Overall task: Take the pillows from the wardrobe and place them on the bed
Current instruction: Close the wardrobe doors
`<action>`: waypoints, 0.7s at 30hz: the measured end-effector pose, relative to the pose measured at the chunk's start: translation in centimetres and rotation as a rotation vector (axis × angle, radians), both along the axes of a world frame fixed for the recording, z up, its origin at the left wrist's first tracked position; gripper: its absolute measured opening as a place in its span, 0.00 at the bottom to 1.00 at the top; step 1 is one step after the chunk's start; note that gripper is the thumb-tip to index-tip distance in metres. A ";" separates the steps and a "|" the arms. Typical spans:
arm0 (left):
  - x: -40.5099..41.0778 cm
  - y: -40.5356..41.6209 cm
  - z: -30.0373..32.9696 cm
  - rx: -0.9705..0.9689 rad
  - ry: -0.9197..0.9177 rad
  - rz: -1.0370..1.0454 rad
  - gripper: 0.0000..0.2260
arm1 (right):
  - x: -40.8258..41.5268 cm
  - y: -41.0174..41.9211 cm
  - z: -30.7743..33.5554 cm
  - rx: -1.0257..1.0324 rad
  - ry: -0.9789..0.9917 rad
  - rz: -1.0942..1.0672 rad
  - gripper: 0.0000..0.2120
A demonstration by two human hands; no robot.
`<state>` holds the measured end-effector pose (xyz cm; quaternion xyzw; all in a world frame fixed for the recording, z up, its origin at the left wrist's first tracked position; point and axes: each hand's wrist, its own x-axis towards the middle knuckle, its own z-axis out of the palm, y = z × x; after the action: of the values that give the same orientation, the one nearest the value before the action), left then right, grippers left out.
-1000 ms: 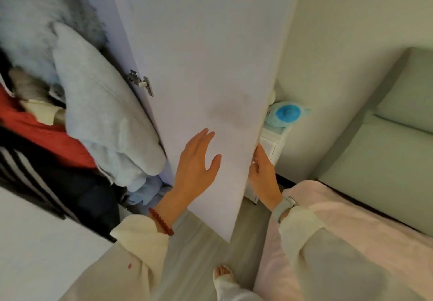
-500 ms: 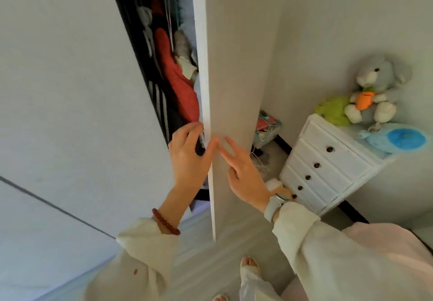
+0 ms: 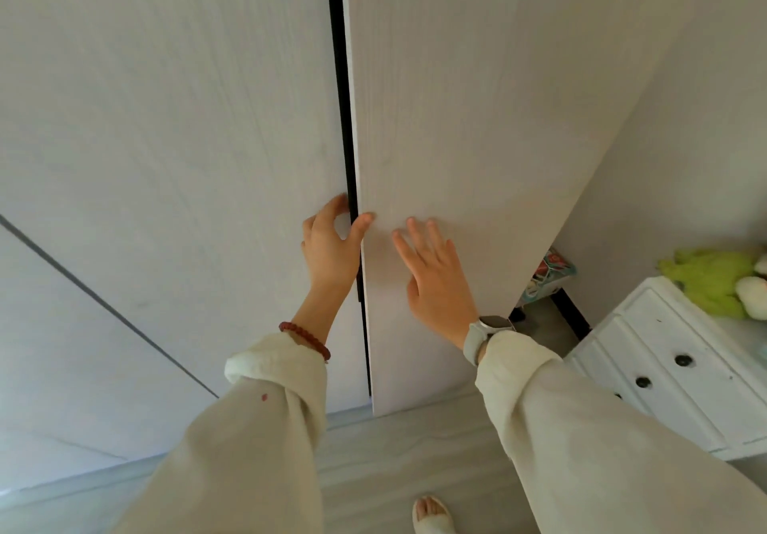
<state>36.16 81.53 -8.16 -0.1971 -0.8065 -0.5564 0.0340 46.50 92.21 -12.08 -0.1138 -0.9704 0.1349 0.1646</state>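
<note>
Left panel (image 3: 166, 139): pale wood grain, fills the view left of both hands; a thin dark diagonal line crosses it low down, left of the left sleeve (image 3: 257, 429).

Gap (image 3: 346, 118): narrow dark strip between left panel and door, running from the top of the view down past the left hand. Nothing can be made out inside it.

Left hand (image 3: 330, 249): at the gap. Fingers curled toward the door's edge, fingertips at the dark strip, thumb lying across onto the door face. Whether it truly grips the edge or only rests there: cannot tell for certain, though the fingers and thumb bracket the edge. Red bead bracelet (image 3: 305, 338) on the wrist, just below the hand.

Door (image 3: 477, 118): pale wood grain, right of the gap, nearly shut against the left panel.

Right hand (image 3: 436, 276): flat on the door face, just right of the left hand, fingers straight and slightly spread, palm toward the door. Holds nothing. Grey watch (image 3: 483, 336) at the wrist.

Pillows: not visible. Bed: not visible.

Floor (image 3: 394, 450): grey, below the hands; one foot (image 3: 431, 513) in a light sandal shows below the right hand.

Right of the right hand: colourful box (image 3: 548, 276) on the floor behind the door; white drawers (image 3: 672, 371) with dark knobs; green plush (image 3: 714, 280) on top.
</note>
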 end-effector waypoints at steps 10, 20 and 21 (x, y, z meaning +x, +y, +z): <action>-1.3 2.3 -0.5 0.043 0.097 0.238 0.10 | -3.4 2.5 0.2 0.312 -0.011 0.101 0.36; -0.4 1.1 -2.3 -0.090 0.195 0.281 0.11 | -4.3 1.8 -0.2 0.169 0.041 0.146 0.27; 0.2 0.1 -3.2 -0.095 0.178 0.293 0.11 | -4.1 1.3 -0.6 0.117 0.051 0.181 0.24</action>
<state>36.34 81.66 -11.34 -0.1272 -0.8457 -0.4872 0.1768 42.44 93.50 -12.72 -0.0126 -0.9784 0.0951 0.1829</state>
